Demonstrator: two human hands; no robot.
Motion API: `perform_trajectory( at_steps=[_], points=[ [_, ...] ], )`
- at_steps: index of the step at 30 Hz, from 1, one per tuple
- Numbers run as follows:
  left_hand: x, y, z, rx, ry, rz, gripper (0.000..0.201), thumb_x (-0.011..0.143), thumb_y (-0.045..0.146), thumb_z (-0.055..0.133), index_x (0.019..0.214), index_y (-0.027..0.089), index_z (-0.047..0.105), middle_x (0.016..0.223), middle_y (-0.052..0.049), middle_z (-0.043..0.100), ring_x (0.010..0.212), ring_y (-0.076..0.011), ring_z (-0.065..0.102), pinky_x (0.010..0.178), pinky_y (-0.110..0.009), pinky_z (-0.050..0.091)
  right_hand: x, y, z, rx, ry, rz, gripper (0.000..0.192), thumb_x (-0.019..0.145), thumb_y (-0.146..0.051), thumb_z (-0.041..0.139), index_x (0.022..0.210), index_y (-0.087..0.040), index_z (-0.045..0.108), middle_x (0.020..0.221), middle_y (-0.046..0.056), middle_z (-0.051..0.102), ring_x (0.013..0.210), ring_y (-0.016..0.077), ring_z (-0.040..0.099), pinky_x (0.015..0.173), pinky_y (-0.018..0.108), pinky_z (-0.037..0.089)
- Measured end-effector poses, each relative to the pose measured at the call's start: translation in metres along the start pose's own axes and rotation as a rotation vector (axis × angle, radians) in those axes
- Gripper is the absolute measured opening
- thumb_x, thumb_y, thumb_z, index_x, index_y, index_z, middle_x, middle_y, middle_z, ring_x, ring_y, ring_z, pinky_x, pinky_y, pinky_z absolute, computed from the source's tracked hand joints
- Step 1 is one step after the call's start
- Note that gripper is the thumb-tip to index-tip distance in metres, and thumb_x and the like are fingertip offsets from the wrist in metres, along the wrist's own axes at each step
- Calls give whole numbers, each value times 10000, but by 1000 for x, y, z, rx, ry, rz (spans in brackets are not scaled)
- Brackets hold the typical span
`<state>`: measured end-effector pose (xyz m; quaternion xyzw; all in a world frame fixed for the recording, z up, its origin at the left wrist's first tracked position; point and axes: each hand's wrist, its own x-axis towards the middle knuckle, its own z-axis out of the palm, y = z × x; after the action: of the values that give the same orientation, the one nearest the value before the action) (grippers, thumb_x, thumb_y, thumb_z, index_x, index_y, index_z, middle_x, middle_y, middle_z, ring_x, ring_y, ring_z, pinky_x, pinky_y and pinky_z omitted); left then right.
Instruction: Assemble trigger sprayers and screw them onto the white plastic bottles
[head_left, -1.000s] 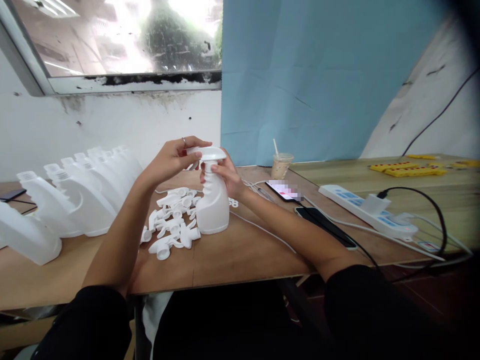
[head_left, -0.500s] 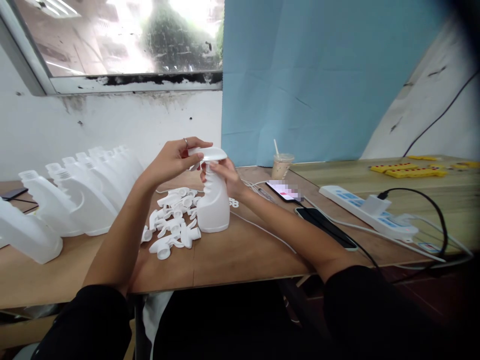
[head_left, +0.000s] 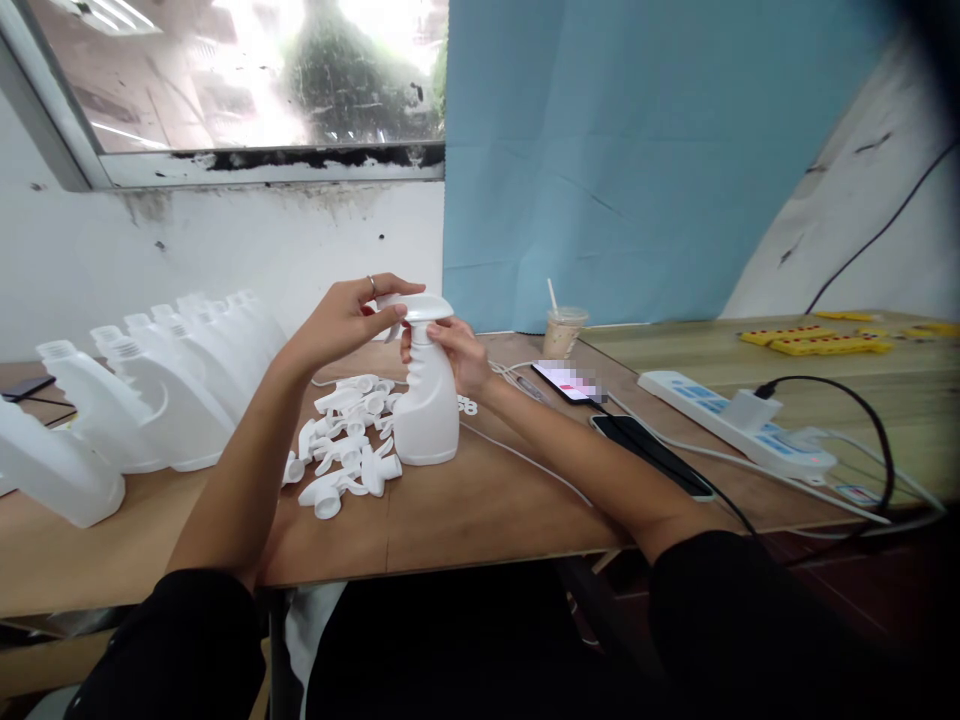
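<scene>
- A white spray bottle (head_left: 426, 430) stands upright on the brown table (head_left: 480, 530), its visible side plain white.
- A white spray head (head_left: 429, 306) sits on the bottle's neck, its nozzle end towards the left.
- The left hand (head_left: 358, 312), wearing a ring, is partly closed, pinching the nozzle end between thumb and fingers.
- The right hand (head_left: 461, 352) is curled around the bottle's neck, just below the spray head, thumb in front.
- Loose spray heads (head_left: 349, 455) lie heaped just left of the bottle, some overlapping.
- Further left, uncapped white bottles (head_left: 187, 400) stand in close rows; one nearest the left edge tilts.
- Right of the hands, a lit phone (head_left: 562, 380) has part of its screen pixelated, its writing unreadable.
- A dark phone (head_left: 649, 458) lies nearer the person.
- Behind them is a drink cup (head_left: 565, 335) with a straw; any print is too small to read.
- A white power strip (head_left: 690, 398) has blue socket panels; a small coloured label (head_left: 858, 493) beside it is illegible.
</scene>
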<state>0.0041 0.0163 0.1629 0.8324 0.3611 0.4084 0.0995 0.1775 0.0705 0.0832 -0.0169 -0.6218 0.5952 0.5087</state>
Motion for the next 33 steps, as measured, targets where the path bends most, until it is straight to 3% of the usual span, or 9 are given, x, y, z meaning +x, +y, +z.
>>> perform_trajectory(
  at_steps=[4,13,20,26,29,33],
  points=[
    [1,-1,0,-21,-11,-6,371,863,382,596,1189,227,681,1121,-79,676,865,-161,606,700,-280,477,-1,-1,-2,6,-18,12,327,755,-424,708,871,-148,577,759,49,658,614,146,612,553,275,543],
    [0,1,-1,-28,-42,-7,377,874,382,588,1204,219,670,1068,-79,683,812,-145,609,693,-272,487,-1,-6,5,-43,69,36,387,676,-396,796,857,-149,559,685,23,646,571,150,612,487,264,523],
    [0,0,-4,27,-59,11,390,888,401,562,1233,242,653,1150,-75,684,897,-155,627,746,-266,502,4,-10,0,-88,-80,143,339,739,-451,719,867,-158,604,740,22,623,596,114,548,508,231,487],
    [-3,3,-21,90,-35,-12,453,865,397,601,1278,211,615,1091,-100,690,933,-179,634,764,-276,510,3,-21,2,-225,-134,232,374,653,-279,785,973,-174,624,794,-7,593,630,105,516,540,220,470],
    [-6,-1,-33,119,-7,-32,460,851,410,608,1263,207,624,1115,-117,676,938,-198,631,741,-295,516,3,-23,3,-261,-146,262,279,694,-293,750,907,-169,619,735,-8,573,632,115,511,558,233,465],
    [-10,-9,-45,197,-55,-94,400,837,410,620,1179,213,680,1022,-111,704,863,-194,646,695,-297,511,4,-21,3,-274,-135,254,228,695,-268,731,863,-168,613,773,19,614,703,138,552,614,250,475]
  ],
)
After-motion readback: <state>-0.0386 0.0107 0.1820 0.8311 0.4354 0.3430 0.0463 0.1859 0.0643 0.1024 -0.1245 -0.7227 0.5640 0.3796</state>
